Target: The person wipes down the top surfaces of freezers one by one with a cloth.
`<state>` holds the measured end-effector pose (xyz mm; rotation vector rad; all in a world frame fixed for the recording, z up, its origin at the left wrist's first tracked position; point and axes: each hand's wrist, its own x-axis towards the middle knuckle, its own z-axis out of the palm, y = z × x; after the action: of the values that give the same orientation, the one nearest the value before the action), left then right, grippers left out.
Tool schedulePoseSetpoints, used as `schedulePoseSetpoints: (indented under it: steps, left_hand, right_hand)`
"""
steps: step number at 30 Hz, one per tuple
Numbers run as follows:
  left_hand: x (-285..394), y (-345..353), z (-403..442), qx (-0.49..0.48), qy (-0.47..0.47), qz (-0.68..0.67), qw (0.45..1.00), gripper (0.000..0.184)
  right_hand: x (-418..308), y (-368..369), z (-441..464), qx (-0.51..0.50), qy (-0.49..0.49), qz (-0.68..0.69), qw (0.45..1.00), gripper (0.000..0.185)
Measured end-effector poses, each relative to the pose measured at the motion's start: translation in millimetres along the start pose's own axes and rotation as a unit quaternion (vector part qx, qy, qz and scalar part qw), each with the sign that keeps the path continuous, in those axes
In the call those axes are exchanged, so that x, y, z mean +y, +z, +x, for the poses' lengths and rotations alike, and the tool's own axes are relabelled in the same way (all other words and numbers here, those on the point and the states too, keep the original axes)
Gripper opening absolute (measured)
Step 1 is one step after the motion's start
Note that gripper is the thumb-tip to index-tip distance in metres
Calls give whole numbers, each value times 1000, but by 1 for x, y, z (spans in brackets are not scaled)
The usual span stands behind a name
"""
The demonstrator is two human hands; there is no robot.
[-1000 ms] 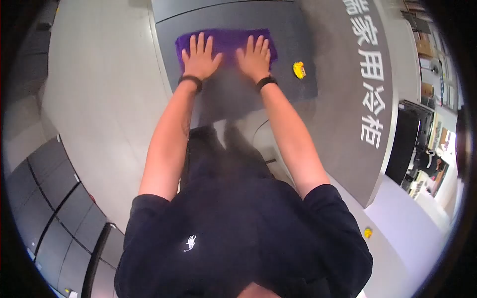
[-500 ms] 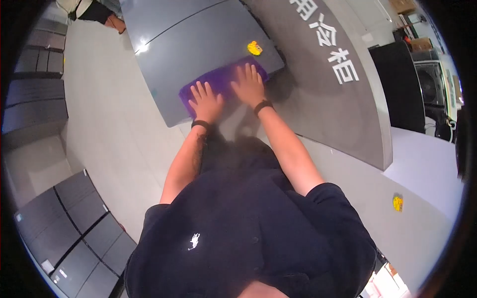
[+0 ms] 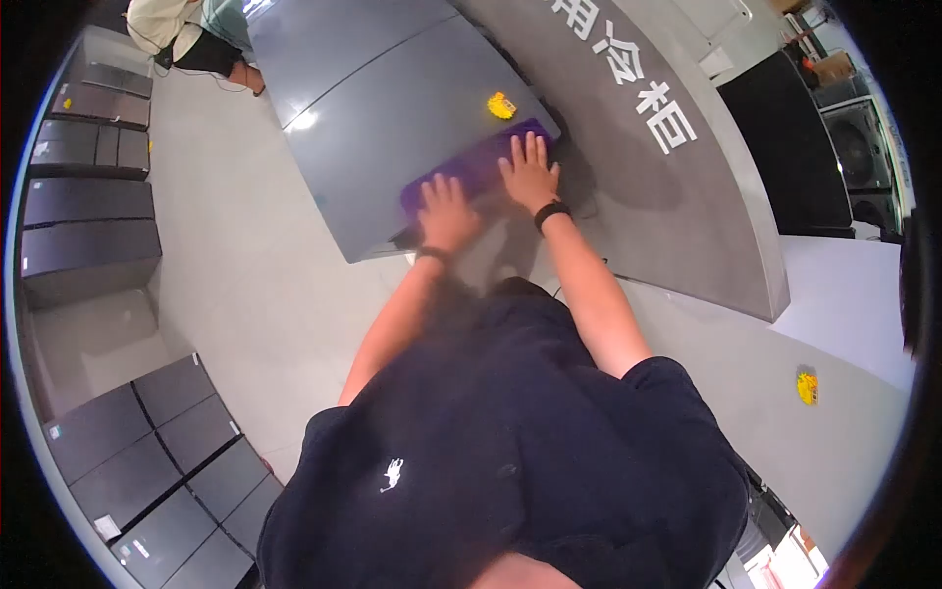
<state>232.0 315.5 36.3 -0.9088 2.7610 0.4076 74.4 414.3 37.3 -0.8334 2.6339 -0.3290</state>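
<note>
A purple cloth [image 3: 479, 167] lies folded in a long strip along the near edge of a dark grey, glossy panelled top [image 3: 392, 108]. My left hand [image 3: 448, 216] rests on the cloth's left part, fingers spread, slightly blurred. On its right part lies my right hand [image 3: 531, 175], palm down with the fingers stretched out. Just beyond the cloth, a yellow sticker [image 3: 501, 105] sits on the grey surface near its right corner.
A curved grey wall with white characters [image 3: 623, 54] stands to the right. Dark cabinets [image 3: 167, 461] line the left side. Another person [image 3: 211, 44] is at the far left end of the panelled top. A yellow tag [image 3: 807, 386] lies at the right.
Both hands have moved rightward over the surface with the cloth. The cloth looks narrower and sits nearer the right corner. More of the other person shows.
</note>
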Motion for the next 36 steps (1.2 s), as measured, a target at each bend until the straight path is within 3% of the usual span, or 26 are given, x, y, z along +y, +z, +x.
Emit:
schedulePoseSetpoints:
  steps: [3, 8, 15, 19, 22, 26, 33, 36]
  left_hand:
    - [20, -9, 5, -37, 10, -37, 999, 77]
    - [24, -13, 10, -2, 24, -26, 999, 69]
    - [-51, -7, -8, 87, 124, 2, 988, 59]
    - [-97, -32, -21, 121, 138, 10, 983, 52]
    - [-136, -48, -29, 71, 85, 22, 994, 52]
    - [-182, -53, -31, 31, 23, 8, 999, 54]
    - [-165, -63, -9, 2, 6, -3, 1000, 64]
    - [-165, -64, 13, 29, 77, 6, 997, 67]
  right_hand:
    - [12, -4, 14, -10, 11, -15, 1000, 65]
    - [17, -16, 26, -34, 8, -45, 998, 66]
    - [-14, 0, 5, -29, 17, -43, 999, 71]
    - [-65, 10, -18, -17, -35, -80, 996, 74]
    - [-99, 44, -15, -4, -93, -73, 993, 78]
    - [-151, 61, 2, -15, -64, -54, 996, 89]
    - [-177, 60, 80, -12, -81, -33, 996, 107]
    - [-174, 50, 111, -22, -83, -34, 996, 109]
